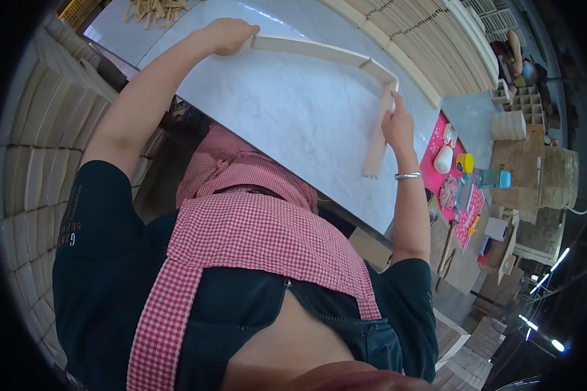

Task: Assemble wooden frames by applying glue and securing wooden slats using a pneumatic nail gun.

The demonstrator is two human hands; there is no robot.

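Red-checked apron (267, 228) nearest. Past it, over marbled surface (293, 104), angled pale wood piece (313, 51). Left hand (227, 36) closed on its left end; right hand (398, 122) gripping shorter side, near corner. White bottle (443, 159) on pink sheet (430, 154) farther right.

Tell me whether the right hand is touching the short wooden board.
Touching. The head view shows the right hand gripping the short wooden board, with the thumb pressed over its face.
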